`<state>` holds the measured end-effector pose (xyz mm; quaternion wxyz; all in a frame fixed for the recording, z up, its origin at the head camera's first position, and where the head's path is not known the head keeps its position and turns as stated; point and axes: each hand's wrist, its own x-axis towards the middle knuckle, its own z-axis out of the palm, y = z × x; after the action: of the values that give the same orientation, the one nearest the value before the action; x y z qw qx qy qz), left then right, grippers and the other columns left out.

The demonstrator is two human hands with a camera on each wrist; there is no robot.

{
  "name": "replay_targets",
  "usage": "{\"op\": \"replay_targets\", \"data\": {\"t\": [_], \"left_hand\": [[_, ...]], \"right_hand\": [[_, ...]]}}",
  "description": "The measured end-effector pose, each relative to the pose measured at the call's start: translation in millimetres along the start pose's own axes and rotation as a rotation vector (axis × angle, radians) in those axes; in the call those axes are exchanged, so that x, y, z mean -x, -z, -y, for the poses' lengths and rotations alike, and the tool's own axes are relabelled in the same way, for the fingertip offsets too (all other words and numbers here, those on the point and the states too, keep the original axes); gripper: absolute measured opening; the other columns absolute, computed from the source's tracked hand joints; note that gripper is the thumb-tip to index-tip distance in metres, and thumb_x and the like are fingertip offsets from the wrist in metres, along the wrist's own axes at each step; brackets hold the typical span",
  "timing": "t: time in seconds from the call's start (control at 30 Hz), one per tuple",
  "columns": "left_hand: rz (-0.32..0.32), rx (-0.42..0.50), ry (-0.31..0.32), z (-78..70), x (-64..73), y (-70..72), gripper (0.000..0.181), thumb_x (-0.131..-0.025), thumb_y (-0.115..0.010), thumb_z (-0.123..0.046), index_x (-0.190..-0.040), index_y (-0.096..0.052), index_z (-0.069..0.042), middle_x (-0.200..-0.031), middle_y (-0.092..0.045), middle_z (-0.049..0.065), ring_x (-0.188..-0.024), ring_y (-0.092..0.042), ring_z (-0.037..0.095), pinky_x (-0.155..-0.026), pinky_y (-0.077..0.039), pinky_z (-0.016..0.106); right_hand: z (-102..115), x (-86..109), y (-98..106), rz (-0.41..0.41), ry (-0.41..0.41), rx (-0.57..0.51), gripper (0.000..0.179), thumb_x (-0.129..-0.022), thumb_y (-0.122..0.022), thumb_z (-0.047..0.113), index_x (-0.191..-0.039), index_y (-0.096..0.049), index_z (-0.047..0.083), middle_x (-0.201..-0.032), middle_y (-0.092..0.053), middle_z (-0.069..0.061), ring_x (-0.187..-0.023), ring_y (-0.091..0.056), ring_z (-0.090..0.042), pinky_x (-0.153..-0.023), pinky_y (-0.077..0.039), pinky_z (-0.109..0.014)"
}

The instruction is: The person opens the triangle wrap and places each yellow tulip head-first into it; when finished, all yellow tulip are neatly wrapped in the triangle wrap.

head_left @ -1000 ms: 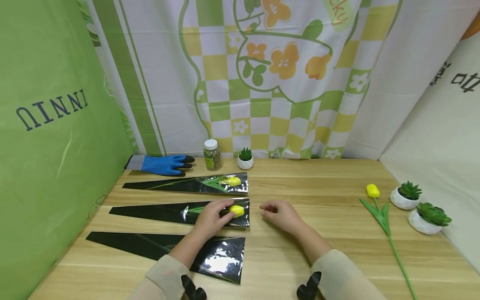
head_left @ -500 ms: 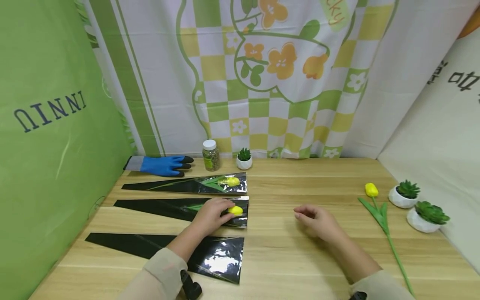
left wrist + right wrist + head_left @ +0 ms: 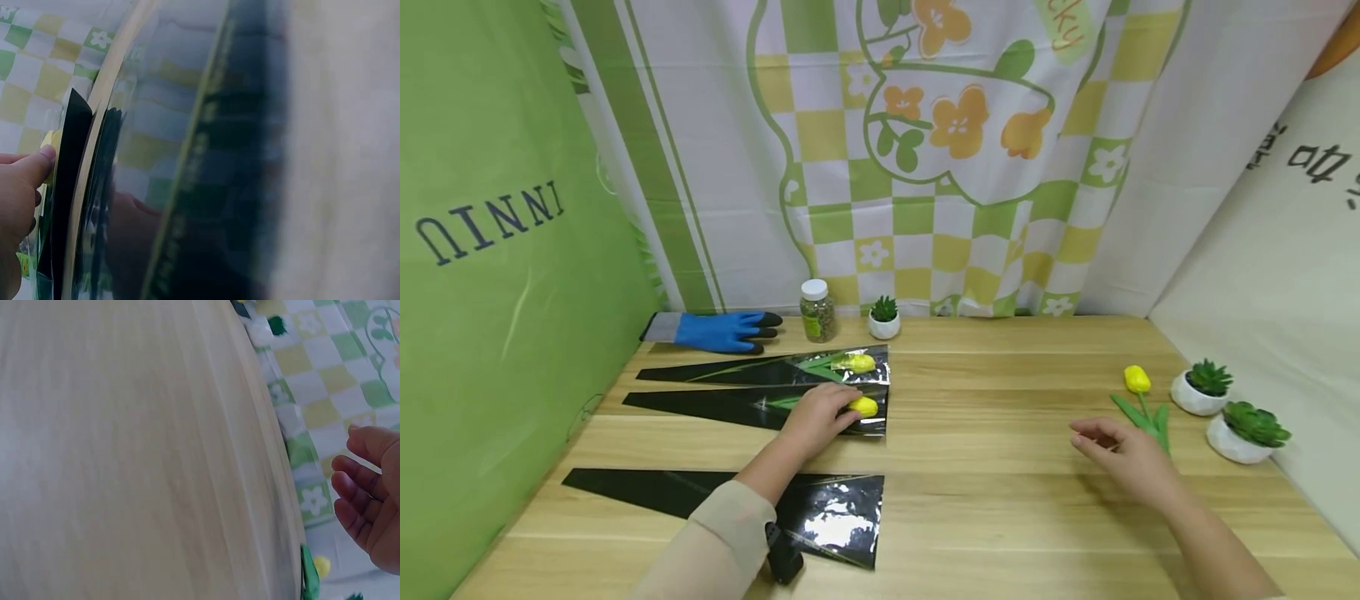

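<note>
Head view: inverted "INNIU" (image 3: 490,221) on the green wall (image 3: 542,358), nine o'clock; "cky" (image 3: 1070,27) on the patterned curtain (image 3: 917,250), one o'clock; partly legible black characters (image 3: 1318,163) on the pale wall (image 3: 1285,333), between two and three o'clock.

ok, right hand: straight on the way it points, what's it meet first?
Nothing close: the right hand points over bare tabletop. Farther on, its line runs roughly toward the small potted succulent at the back, maybe the wrapped tulips; depth is unclear.

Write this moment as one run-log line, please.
Left hand: holds yellow tulip at middle black wrapper | Right hand: empty, near loose tulip | Front black wrapper: flat on table
</note>
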<state>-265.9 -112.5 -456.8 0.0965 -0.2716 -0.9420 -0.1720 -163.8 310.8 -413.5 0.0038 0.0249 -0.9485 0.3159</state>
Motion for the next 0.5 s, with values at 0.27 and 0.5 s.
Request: {"op": "replay_targets", "data": {"t": [0.27, 0.5], "left_hand": [[-0.007, 0.020, 0.000, 3.5, -3.4, -0.1, 0.039, -0.093, -0.067, -0.028, -0.126, -0.066, -0.009, -0.128, -0.067, 0.008, -0.122, -0.060, 0.029, -0.109, -0.045, 0.046], [-0.001, 0.039, 0.010, 3.5, -2.4, 1.1, 0.042, -0.094, -0.066, -0.029, -0.131, -0.062, -0.010, -0.132, -0.064, 0.009, -0.125, -0.058, 0.030, -0.111, -0.043, 0.047]], "right_hand": [[-39, 11.5, 34, -0.017, -0.100, 0.087, 0.051, -0.102, -0.050, 0.040, -0.129, -0.059, -0.003, -0.116, -0.066, -0.026, -0.098, -0.064, -0.034, -0.072, -0.054, -0.040], [-66, 18.7, 51, -0.042, -0.104, 0.157, 0.048, -0.101, -0.053, 0.033, -0.124, -0.059, -0.009, -0.106, -0.068, -0.025, -0.086, -0.063, -0.022, -0.066, -0.050, -0.033]]}}
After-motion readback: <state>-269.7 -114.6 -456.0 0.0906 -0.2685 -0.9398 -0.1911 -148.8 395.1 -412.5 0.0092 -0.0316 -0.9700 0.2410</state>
